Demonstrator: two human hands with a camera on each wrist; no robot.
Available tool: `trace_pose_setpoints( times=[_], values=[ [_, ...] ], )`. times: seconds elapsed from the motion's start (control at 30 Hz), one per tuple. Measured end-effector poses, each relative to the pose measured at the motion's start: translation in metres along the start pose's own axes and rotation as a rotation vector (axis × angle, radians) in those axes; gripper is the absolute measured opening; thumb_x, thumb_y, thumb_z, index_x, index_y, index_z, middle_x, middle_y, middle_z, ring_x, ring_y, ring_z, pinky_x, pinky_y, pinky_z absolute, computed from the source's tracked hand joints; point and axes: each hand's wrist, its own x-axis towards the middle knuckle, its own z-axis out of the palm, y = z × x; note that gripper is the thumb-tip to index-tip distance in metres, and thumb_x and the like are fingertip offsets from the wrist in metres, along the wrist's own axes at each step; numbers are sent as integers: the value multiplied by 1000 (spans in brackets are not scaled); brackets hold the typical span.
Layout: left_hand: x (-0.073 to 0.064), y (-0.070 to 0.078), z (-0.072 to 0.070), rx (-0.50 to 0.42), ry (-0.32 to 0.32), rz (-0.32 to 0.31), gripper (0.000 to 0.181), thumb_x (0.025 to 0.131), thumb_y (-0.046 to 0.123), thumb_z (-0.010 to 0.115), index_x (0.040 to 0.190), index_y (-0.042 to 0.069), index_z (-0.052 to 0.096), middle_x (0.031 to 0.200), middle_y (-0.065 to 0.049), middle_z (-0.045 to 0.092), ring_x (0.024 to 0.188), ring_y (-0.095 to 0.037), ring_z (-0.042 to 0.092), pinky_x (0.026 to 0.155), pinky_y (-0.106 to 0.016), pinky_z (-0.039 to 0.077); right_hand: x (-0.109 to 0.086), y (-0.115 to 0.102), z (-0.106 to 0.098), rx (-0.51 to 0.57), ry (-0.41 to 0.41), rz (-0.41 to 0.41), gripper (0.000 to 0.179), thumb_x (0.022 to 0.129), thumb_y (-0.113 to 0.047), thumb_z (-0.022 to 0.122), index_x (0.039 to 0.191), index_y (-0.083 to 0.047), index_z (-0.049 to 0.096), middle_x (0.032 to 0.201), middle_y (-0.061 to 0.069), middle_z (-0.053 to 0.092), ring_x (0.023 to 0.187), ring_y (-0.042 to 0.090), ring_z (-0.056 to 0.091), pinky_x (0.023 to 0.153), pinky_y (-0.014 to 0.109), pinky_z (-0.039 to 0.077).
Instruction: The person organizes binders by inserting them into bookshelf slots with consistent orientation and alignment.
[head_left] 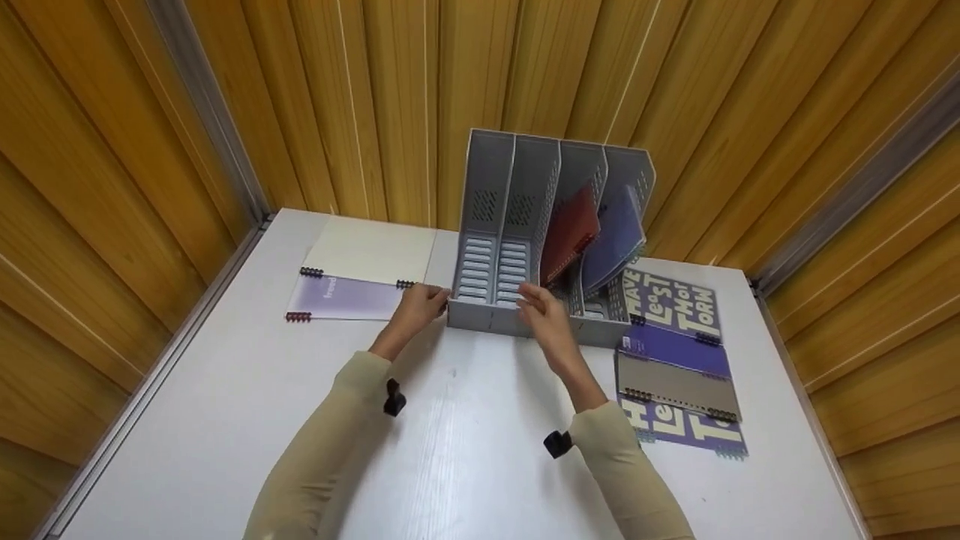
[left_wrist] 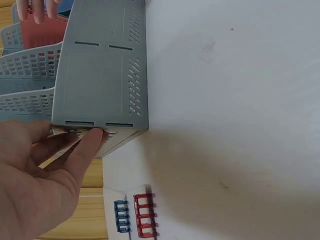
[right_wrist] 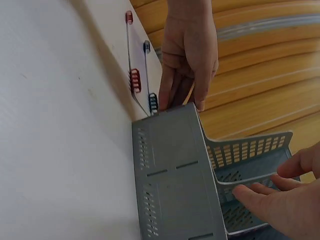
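A grey file organizer (head_left: 491, 319) with upright dividers stands at the back of the table. My left hand (head_left: 416, 309) holds its front left corner, the thumb on the outer side wall in the left wrist view. My right hand (head_left: 551, 330) hovers over the low front edge, fingers loosely bent and holding nothing. In the right wrist view, the right hand's fingertips (right_wrist: 242, 192) are close to a divider; contact is unclear. A red notebook (head_left: 571, 229) leans in the third compartment from the left, and a blue notebook (head_left: 613, 240) leans in the rightmost one.
Left of the organizer lie a cream notebook (head_left: 371, 247) and a lavender one (head_left: 352, 298), overlapping. At the right, overlapping ring-bound notebooks include a lettered one (head_left: 679, 304), a plain purple one (head_left: 675, 351) and a grey-brown one (head_left: 675, 386). Wood-look panels (head_left: 397, 112) rise behind.
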Motion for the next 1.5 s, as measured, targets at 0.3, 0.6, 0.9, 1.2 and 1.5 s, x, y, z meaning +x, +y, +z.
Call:
trace_pose_setpoints(
  times=[0.3,0.6,0.9,1.2,1.5],
  values=[
    [-39,-42,-57,227,124,126,36,96,-3,53,131,-10,61,132,-28,62,127,-43,56,107,-49,44,-42,30,39,30,-186,30,40,105,-3,46,143,7,48,148,28,47,136,40,50,110,39,43],
    [-62,-85,-94,435,211,110,38,91,-10,55,128,-20,55,126,-40,57,124,-54,52,105,-58,43,-57,55,76,69,-258,98,37,102,-1,49,137,8,54,145,30,49,132,39,54,107,38,46],
    [-78,-104,-109,777,221,171,42,86,-5,68,125,-18,57,130,-43,53,127,-64,43,109,-67,34,-64,63,96,46,-265,137,36,101,0,47,134,6,58,142,25,54,131,36,56,106,37,47],
    [-75,-105,-107,822,113,162,36,89,-3,65,121,-17,59,122,-39,57,126,-63,44,106,-67,37,-66,63,103,86,-252,149,36,100,3,45,133,7,58,143,28,53,130,38,56,105,36,48],
    [-80,-102,-105,899,122,215,13,83,-9,63,93,-10,70,91,-26,64,94,-48,61,85,-63,50,-63,61,106,90,-247,155,36,100,2,46,133,7,58,142,27,53,130,37,57,105,37,48]
  ],
)
